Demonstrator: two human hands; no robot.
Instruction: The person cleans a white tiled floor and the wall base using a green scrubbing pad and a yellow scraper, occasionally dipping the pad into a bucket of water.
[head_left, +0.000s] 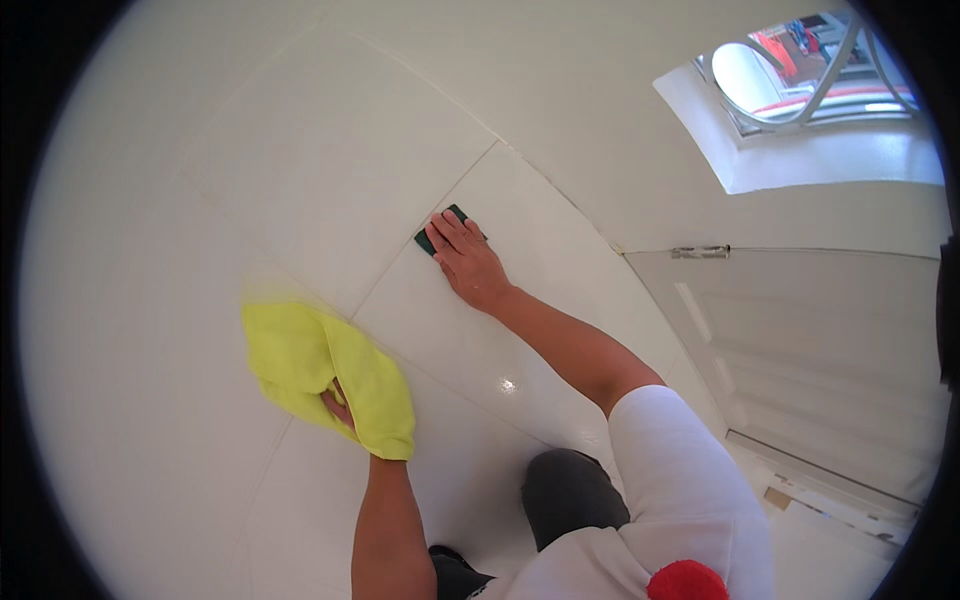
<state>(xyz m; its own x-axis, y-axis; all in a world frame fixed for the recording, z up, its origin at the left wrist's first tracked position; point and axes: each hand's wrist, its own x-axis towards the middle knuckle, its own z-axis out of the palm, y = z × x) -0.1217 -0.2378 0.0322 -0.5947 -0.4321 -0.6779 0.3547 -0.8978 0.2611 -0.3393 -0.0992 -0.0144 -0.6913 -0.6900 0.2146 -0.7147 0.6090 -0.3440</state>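
My right hand (471, 268) lies over a dark green scouring pad (426, 241), fingers spread along it. The pad rests against a glossy white tile (540, 330), beside a thin grout line. Lower left, a yellow-green cloth (292, 345) drapes over my left hand (339, 409) and wrist. Only part of that hand shows through a fold; most of its fingers are covered. The cloth's reflection shows in the shiny tile just above it.
Upper right is a window opening with a white metal grille (810, 97). Below it a pale panelled door (795, 337) carries a metal hinge (701, 253). My bent knee (574, 495) in dark cloth is near the tiles. A fuzzy red object (688, 581) shows at the bottom edge.
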